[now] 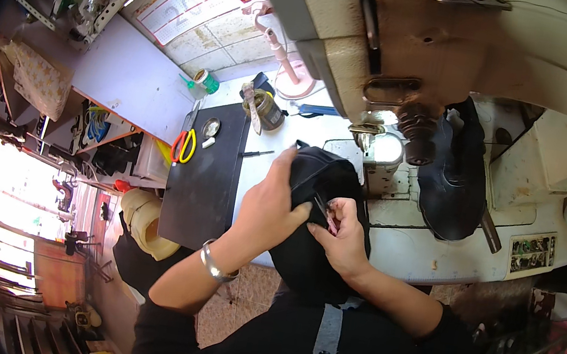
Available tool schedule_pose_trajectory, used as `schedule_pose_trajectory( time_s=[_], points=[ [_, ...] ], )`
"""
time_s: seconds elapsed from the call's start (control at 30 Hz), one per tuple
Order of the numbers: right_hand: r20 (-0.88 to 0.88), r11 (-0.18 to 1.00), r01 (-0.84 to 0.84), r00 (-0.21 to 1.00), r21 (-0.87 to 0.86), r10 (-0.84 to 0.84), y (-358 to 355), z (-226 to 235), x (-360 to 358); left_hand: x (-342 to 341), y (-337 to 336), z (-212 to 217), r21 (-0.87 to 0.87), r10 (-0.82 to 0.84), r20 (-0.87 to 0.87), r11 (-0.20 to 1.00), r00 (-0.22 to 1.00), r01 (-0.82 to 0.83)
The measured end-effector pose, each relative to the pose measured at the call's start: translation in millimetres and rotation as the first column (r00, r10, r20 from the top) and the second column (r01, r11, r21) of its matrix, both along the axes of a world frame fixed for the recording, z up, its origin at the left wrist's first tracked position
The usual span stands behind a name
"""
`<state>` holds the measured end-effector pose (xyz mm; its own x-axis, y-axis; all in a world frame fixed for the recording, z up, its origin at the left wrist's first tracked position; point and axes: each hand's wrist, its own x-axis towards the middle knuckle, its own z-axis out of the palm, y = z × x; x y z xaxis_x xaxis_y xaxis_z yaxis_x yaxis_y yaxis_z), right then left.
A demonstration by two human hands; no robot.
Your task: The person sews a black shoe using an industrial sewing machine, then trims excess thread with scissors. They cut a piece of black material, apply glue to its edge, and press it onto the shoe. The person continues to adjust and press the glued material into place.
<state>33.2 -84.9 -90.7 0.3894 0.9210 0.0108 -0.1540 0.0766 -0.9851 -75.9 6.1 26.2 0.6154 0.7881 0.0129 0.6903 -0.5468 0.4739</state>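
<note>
A soft black fabric piece (328, 171) with seams rises over the table's front edge, close to my body. My left hand (268, 204) grips its left side, with the fingers behind it and the thumb on the near face. Close by the thumb, my right hand (346, 249) pinches a small dark pointed tool (321, 203) against the fabric. Something pink shows between those fingers. Whether the tool is a pair of thread snips or tweezers is hard to make out.
A large sewing machine (425, 66) overhangs the right side, with a black shoe-shaped piece (453, 180) by its needle area. On the left lie a black mat (202, 179) and scissors (187, 146) with red and yellow handles. Behind stand an open jar (269, 112) and a pink lamp (294, 80).
</note>
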Motion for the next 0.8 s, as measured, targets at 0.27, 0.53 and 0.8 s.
schedule_pose_trajectory(
  time_s=[0.27, 0.53, 0.8],
  points=[
    [0.327, 0.993, 0.053, 0.941, 0.103, -0.084, -8, -5, -9, -17, 27, -36, -0.904, 0.534, 0.228, 0.428, 0.814, -0.028],
    [0.644, 0.962, 0.068, 0.73, 0.263, -0.228, -31, -1, 26, -44, 17, -50, -0.961, 0.683, 0.277, 0.176, 0.676, 0.215],
    [0.782, 0.97, -0.023, 0.597, 0.241, -0.18, -35, 17, 30, -42, 5, -35, -0.954, 0.708, 0.286, 0.145, 0.646, 0.264]
  ],
)
